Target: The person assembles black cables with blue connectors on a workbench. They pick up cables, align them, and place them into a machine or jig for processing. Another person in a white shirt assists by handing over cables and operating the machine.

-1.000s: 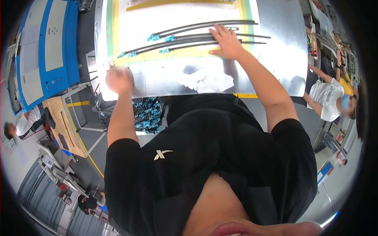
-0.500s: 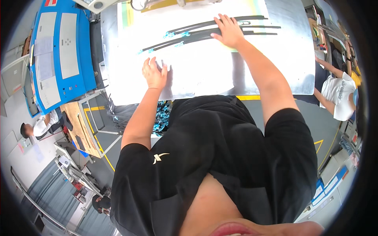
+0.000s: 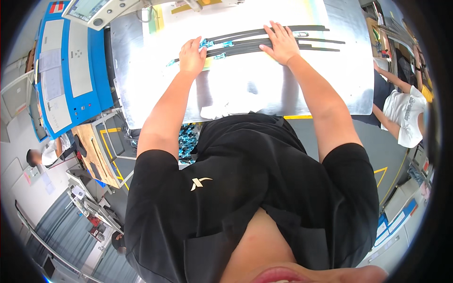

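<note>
Several long black strips (image 3: 250, 45) lie side by side across the bright table, with shiny blue pieces (image 3: 225, 44) at and near their left ends. My left hand (image 3: 192, 56) rests over the left part of the strips, its fingers stretched forward and covering some of the ends. Farther right, my right hand (image 3: 283, 45) lies flat across the strips, fingers spread and thumb apart. Just right of its fingertips is a small pale oval loop (image 3: 300, 34) among the strips. Neither hand is gripping anything that I can see.
A crumpled-looking white thing (image 3: 231, 104) lies at the table's near edge. At the far left of the table (image 3: 349, 94) hangs a control panel (image 3: 89, 10). A blue machine (image 3: 80, 70) stands left. Blue pieces (image 3: 187, 141) are heaped below the table. Another person (image 3: 403, 111) is at right.
My left hand has moved forward from the bare table onto the strips' left part. My right hand stays on the strips. The control panel now shows more fully.
</note>
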`<state>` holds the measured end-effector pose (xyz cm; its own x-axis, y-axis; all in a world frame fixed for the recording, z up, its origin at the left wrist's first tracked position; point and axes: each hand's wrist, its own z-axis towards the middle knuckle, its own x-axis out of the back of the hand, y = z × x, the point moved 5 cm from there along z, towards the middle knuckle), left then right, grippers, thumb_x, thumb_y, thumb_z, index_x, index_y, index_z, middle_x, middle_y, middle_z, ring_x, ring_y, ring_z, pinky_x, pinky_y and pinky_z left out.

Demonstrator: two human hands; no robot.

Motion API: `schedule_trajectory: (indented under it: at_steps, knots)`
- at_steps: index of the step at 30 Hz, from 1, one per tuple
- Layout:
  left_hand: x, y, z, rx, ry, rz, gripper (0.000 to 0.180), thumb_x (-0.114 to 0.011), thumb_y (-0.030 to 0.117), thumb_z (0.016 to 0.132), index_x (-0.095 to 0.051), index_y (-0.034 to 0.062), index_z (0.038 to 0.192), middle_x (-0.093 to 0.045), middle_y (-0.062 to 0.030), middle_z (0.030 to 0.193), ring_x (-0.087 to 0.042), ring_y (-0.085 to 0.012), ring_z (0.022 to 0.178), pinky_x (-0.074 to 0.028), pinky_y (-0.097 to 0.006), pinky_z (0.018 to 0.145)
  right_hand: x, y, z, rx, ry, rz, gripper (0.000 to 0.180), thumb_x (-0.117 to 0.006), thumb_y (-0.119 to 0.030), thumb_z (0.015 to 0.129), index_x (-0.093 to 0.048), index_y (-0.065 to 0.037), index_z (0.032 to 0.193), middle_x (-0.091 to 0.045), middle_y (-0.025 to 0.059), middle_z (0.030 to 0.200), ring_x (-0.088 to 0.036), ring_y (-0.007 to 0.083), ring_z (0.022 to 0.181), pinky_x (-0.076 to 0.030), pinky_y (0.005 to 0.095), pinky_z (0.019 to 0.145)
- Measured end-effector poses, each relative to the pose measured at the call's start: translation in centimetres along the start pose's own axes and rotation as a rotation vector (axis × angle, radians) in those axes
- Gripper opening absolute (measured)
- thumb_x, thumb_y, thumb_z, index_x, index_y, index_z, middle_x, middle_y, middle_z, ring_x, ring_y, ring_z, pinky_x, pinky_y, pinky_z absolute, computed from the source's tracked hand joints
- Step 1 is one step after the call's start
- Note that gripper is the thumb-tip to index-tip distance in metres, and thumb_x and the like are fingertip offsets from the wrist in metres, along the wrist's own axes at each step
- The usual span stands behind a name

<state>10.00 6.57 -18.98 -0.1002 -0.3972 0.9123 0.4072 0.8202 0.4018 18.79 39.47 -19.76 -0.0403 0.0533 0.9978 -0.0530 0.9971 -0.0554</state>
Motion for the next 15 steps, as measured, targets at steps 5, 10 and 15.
schedule_trajectory:
  at_steps: [5,10,15]
  knots:
    - [-0.8,3.8,1.6,-0.025,-0.013,-0.04,0.047,-0.071,0.028,0.092,-0.063,0.0084,0.134,-0.061,-0.0187,0.13,-0.057,-0.0376,0.122,-0.047,-0.048,0.103,0.5,2.1,-0.6,-0.029,-0.042,-0.014,0.077,-0.044,-0.065,0.101,-0.033,-0.017,0.161,-0.025,0.0099,0.169,-0.022,0.027,0.157,-0.017,0.0475,0.128]
    - [1.7,10.6,-2.8,-0.286,-0.297,-0.076,0.054,-0.077,0.032,0.085,-0.063,0.0105,0.132,-0.063,-0.0158,0.123,-0.061,-0.0365,0.115,-0.049,-0.047,0.1,0.6,2.2,-0.9,-0.03,-0.028,0.005,0.076,-0.043,-0.065,0.101,-0.035,-0.018,0.16,-0.028,0.009,0.168,-0.025,0.0266,0.156,-0.019,0.0487,0.128]
    - [1.1,11.8,-13.3,-0.507,-0.717,-0.058,0.044,-0.074,0.019,0.083,-0.064,0.015,0.125,-0.063,-0.0134,0.11,-0.064,-0.0338,0.11,-0.054,-0.045,0.093,1.0,2.1,-1.2,-0.034,-0.003,0.008,0.075,-0.043,-0.065,0.102,-0.037,-0.017,0.158,-0.031,0.0091,0.167,-0.027,0.027,0.155,-0.02,0.0489,0.127]
